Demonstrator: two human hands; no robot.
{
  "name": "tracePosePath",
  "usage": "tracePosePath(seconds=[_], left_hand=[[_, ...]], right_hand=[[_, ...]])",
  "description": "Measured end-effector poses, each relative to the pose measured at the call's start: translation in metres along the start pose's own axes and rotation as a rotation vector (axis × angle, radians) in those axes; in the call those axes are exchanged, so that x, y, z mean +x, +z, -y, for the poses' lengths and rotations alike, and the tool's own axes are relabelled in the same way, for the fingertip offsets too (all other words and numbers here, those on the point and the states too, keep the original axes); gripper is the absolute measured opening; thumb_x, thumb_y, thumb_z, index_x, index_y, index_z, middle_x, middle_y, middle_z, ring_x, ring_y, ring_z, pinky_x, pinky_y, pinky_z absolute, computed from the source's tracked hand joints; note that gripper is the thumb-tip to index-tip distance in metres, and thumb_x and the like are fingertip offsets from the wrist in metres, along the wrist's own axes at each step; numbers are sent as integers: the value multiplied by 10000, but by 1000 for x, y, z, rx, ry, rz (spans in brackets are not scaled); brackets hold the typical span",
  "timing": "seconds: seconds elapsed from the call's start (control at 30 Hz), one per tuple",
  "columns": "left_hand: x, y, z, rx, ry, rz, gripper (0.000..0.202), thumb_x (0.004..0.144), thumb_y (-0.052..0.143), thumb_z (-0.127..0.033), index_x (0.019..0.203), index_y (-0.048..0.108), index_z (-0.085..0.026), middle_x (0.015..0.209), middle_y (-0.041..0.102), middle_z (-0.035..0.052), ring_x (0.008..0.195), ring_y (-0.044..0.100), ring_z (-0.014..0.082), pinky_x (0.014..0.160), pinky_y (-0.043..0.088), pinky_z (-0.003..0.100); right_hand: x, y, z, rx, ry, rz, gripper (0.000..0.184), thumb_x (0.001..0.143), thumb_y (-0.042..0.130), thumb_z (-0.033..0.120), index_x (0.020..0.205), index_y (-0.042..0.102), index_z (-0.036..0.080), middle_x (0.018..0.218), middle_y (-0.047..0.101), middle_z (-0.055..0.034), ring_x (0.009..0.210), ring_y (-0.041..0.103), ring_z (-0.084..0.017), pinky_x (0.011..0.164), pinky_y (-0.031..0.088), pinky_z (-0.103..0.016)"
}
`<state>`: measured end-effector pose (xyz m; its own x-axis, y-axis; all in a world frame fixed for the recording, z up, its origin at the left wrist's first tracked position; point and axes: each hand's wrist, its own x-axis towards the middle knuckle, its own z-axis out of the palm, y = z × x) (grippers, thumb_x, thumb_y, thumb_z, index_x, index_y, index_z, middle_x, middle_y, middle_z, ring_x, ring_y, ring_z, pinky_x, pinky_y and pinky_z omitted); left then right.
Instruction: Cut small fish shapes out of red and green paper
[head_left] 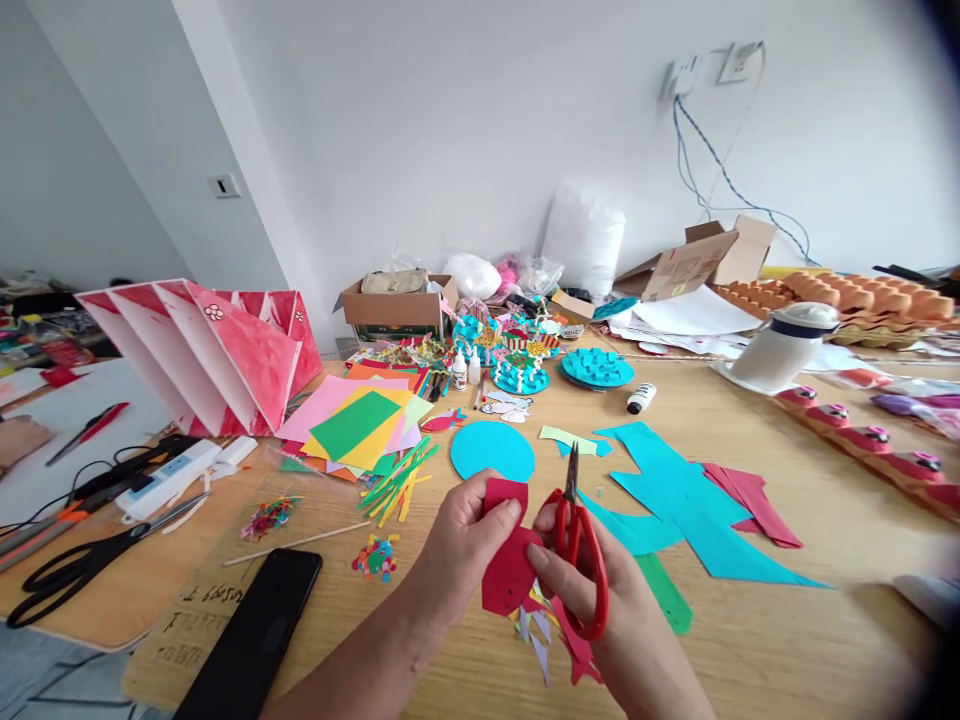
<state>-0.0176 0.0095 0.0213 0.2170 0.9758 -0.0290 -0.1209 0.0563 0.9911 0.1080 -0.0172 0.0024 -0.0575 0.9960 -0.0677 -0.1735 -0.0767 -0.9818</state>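
Observation:
My left hand [459,535] pinches a piece of red paper [508,560] by its top edge, just above the wooden table [750,640]. My right hand [600,590] grips red-handled scissors [576,545], blades pointing up and away, right beside the paper. Small paper offcuts [544,635] in red, yellow and lilac lie under both hands. A blue paper circle [491,450] lies just beyond the hands.
Blue and red paper scraps [697,510] lie to the right, a black phone [255,630] and black scissors [82,565] to the left. Stacked coloured sheets [360,425], a red folded paper screen [210,350], glue bottles [460,370] and boxes stand further back.

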Motion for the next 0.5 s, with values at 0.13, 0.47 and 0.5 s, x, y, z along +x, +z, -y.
tracePosePath(seconds=[0.13,0.47,0.5], left_hand=[[2,-4,-1,11,-20,7,172,746,524,-286,673,419,-172,577,363,-59,496,313,61,459,271,190],[0,3,5,-360,-61,-72,177,723,577,-296,697,452,-174,573,353,-64,500,316,59,477,291,170],[-1,4,5,-357,-49,-69,161,736,562,-287,703,452,-174,575,352,-63,502,314,59,478,292,170]], right_hand=[[-5,-4,5,-70,23,-1,298,741,587,487,744,524,196,555,447,48,506,384,-108,466,314,-205],[-11,-8,-26,-373,-87,-7,379,813,430,540,637,458,206,554,456,28,512,415,-134,475,352,-235],[-13,-4,-28,-372,-81,2,386,812,428,546,632,461,206,555,468,23,518,426,-138,479,359,-235]])
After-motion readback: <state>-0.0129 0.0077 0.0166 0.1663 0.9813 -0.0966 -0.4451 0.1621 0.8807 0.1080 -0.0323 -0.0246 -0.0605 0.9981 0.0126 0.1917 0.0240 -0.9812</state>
